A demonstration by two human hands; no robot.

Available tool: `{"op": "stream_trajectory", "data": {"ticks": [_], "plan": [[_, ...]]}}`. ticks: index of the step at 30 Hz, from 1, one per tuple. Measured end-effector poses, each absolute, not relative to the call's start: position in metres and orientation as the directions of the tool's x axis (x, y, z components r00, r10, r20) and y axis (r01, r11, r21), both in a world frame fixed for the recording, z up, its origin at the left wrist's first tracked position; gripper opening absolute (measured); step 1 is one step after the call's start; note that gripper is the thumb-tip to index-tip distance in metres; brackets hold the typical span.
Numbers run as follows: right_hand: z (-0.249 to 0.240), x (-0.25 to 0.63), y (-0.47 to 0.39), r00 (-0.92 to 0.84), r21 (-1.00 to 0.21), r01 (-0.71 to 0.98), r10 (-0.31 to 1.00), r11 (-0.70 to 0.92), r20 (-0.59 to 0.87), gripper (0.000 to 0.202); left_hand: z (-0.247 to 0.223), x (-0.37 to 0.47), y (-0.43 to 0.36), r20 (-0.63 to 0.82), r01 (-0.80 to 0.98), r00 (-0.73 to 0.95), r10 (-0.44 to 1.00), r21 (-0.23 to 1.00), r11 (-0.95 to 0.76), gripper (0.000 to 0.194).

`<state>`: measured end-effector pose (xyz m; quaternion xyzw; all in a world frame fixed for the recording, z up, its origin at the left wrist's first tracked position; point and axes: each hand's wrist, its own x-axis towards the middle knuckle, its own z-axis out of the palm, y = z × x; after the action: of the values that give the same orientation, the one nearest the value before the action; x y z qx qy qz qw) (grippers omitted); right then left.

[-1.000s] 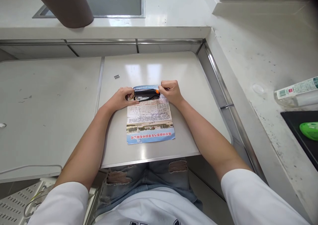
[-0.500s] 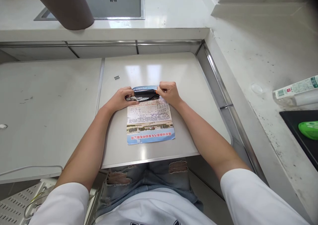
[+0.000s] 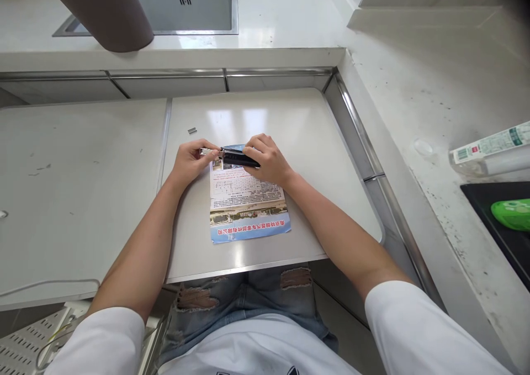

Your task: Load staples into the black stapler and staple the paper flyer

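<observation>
The fingertips of the left hand (image 3: 188, 162) pinch a short, bright metal piece (image 3: 206, 152) that sticks out of the left end of a black stapler (image 3: 238, 157) — whether it is a strip of staples or the stapler's own rail I cannot tell. The right hand (image 3: 265, 159) lies curled over the stapler's right half, fingers closed on its glossy plastic body and holding it on the far edge of a printed leaflet (image 3: 246, 204). The stapler looks opened at that end, so loading seems under way, not finished; no staple shows in the paper. The leaflet is thin and flat, rectangular, with a blue band along its near edge. It lies on a smooth pale table (image 3: 290, 126) with a rounded corner — a small loose clip of staples (image 3: 192, 130) rests farther off to the left. Far right, on a speckled stone counter (image 3: 414, 99), lies a labelled bottle (image 3: 488, 151).
</observation>
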<state>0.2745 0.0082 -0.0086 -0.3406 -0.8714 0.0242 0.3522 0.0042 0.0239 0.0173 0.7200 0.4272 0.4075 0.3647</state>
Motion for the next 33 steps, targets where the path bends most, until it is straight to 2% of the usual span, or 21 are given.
{"op": "stream_trajectory", "data": {"ticks": [4,11,14,17,22,29,33], "plan": [[-0.0024,0.2711,0.0016,-0.559,-0.220,0.564,0.565,0.796,0.607,0.023,0.0131,0.0083,0.0280,0.148,0.103,0.281,0.948,0.978,-0.183,0.029],[-0.0048,0.2726,0.0018,-0.573,-0.120,0.629,0.562,0.768,0.596,0.046,0.0071,0.0110,0.0309,-0.030,-0.052,0.333,0.942,0.997,0.050,0.039],[-0.0059,0.2749,0.0031,-0.572,-0.085,0.646,0.554,0.759,0.605,0.046,0.0090,0.0097,0.0298,-0.118,-0.129,0.395,0.911,0.975,0.182,0.045],[-0.0054,0.2758,0.0028,-0.568,-0.076,0.650,0.550,0.756,0.613,0.040,0.0115,0.0071,0.0287,-0.182,-0.173,0.412,0.893,0.946,0.273,0.040],[-0.0046,0.2759,0.0026,-0.550,-0.101,0.655,0.564,0.749,0.615,0.033,0.0130,0.0036,0.0295,-0.208,-0.206,0.385,0.899,0.930,0.304,0.035],[-0.0018,0.2733,0.0011,-0.531,-0.249,0.594,0.605,0.765,0.593,0.030,0.0118,0.0045,0.0315,-0.209,-0.199,0.377,0.902,0.933,0.299,0.030],[-0.0006,0.2730,0.0007,-0.531,-0.282,0.584,0.621,0.761,0.577,0.031,0.0127,0.0049,0.0327,-0.188,-0.202,0.381,0.905,0.939,0.280,0.029]]}}
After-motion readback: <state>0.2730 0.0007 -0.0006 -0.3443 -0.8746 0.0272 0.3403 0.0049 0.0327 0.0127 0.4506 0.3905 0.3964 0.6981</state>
